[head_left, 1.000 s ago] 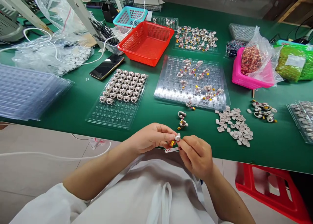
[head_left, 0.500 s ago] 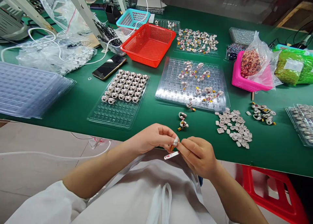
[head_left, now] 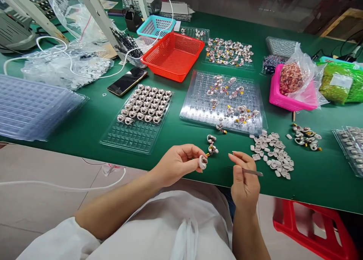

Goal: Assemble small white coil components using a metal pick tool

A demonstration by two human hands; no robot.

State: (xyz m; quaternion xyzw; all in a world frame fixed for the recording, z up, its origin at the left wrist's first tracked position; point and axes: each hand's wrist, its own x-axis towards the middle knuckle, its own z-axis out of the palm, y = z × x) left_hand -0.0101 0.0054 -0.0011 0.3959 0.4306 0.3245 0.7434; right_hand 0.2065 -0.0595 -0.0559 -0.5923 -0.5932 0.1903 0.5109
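Note:
My left hand (head_left: 181, 163) pinches a small white earbud housing (head_left: 202, 162) between thumb and fingertips, its open side with dark and reddish parts showing. To the right, my right hand (head_left: 246, 178) is closed around slim metal tweezers (head_left: 253, 172), with its index finger raised off them. The hands are apart, near the table's front edge. Just beyond them lie two loose earbud parts with yellow tabs (head_left: 212, 150). A pile of small white caps (head_left: 273, 154) is right of my right hand. Silver earbud shells (head_left: 147, 103) stand in rows in a clear tray (head_left: 127, 138) on the left.
A stack of clear trays (head_left: 224, 120) bears scattered earbud parts. Behind stand a red basket (head_left: 172, 59), a blue basket (head_left: 155, 25) and a phone (head_left: 127, 81). At right are a pink basket (head_left: 292, 99) and green bags (head_left: 337, 82). A red stool (head_left: 314, 222) stands below the table.
My right hand has moved away to the right with the tweezers, which now point the other way. My left hand still holds the earbud housing, turned so its open side shows.

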